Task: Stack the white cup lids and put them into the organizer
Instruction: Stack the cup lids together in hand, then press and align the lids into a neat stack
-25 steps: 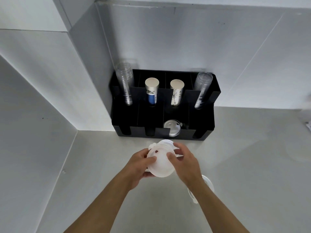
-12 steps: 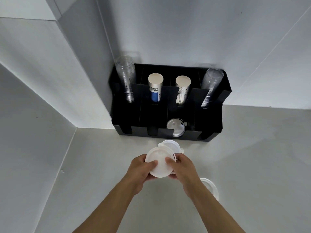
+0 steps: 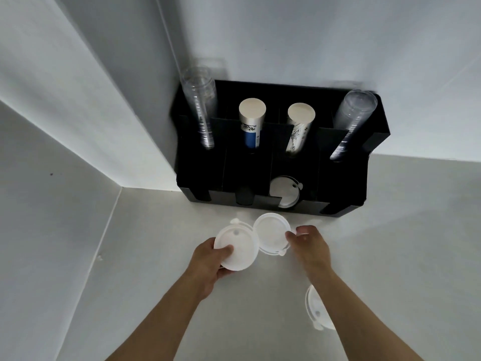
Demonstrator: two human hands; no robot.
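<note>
My left hand (image 3: 208, 261) holds one white cup lid (image 3: 238, 247) by its lower left edge. My right hand (image 3: 311, 246) pinches a second white lid (image 3: 270, 233) at its right rim; the two lids sit side by side, edges overlapping slightly. Both are above the counter, just in front of the black organizer (image 3: 359, 204). A white lid (image 3: 283, 191) stands in the organizer's third front slot. Another white lid (image 3: 316, 308) lies on the counter, partly hidden by my right forearm.
The organizer stands in the wall corner and holds two stacks of clear cups (image 3: 200, 105) (image 3: 351, 118) at its ends and two stacks of paper cups (image 3: 251, 121) (image 3: 299, 126) between them. A wall runs along the left of the grey counter (image 3: 390, 256).
The two lids, held together as a stack before, have been pulled apart sideways, one in each hand. The view has moved closer to the organizer.
</note>
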